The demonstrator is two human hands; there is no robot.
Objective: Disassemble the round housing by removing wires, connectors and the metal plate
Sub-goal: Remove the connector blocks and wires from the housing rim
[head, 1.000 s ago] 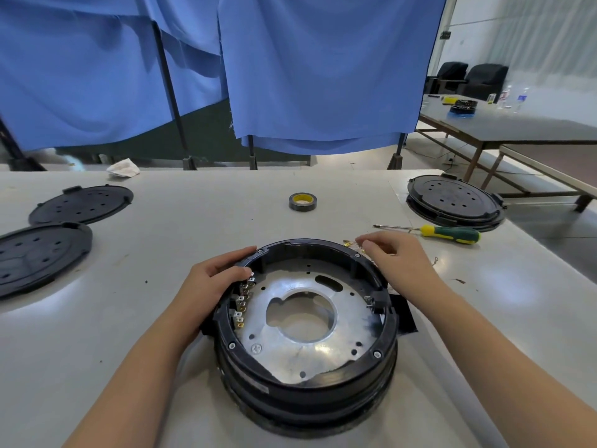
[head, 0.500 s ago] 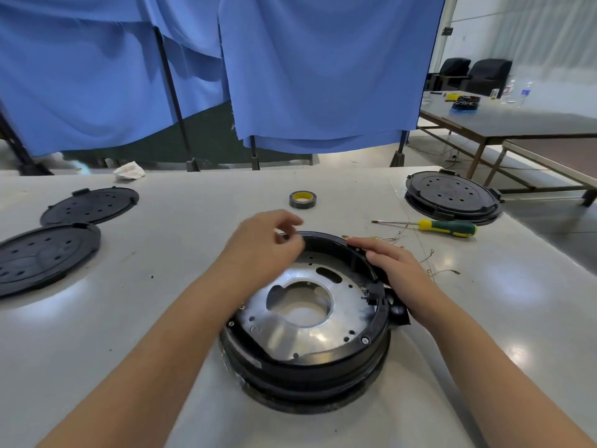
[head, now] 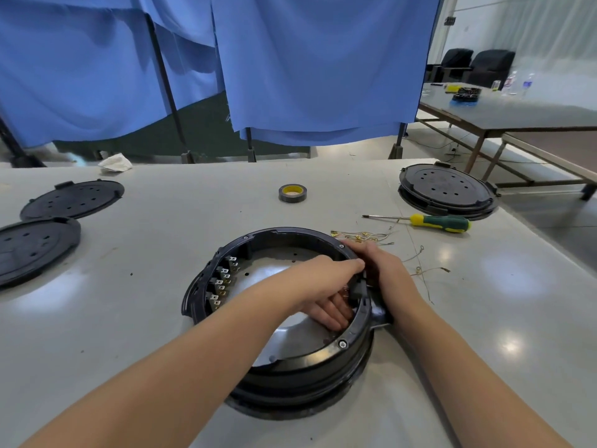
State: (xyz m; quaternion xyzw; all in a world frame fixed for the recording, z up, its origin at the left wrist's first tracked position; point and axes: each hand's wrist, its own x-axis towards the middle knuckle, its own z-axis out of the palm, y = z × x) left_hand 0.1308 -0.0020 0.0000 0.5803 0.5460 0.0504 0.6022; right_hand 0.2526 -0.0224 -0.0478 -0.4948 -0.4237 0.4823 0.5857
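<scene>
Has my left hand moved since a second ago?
Yes. The left hand crossed from the left rim of the round housing to its right inner wall, beside the right hand.

The left hand (head: 326, 286) hides the metal plate's (head: 274, 273) centre.

Readable text: you have none anywhere in this view.
Round housing (head: 284, 367): you can make out no label or number on its black rim.
Tape roll (head: 292, 193): its yellow core shows you no print.
Screwdriver (head: 439, 223): your green and yellow handle carries no brand you can read.
Bottles (head: 520, 82) on the far table: their labels are too small and blurred for you to read.
</scene>
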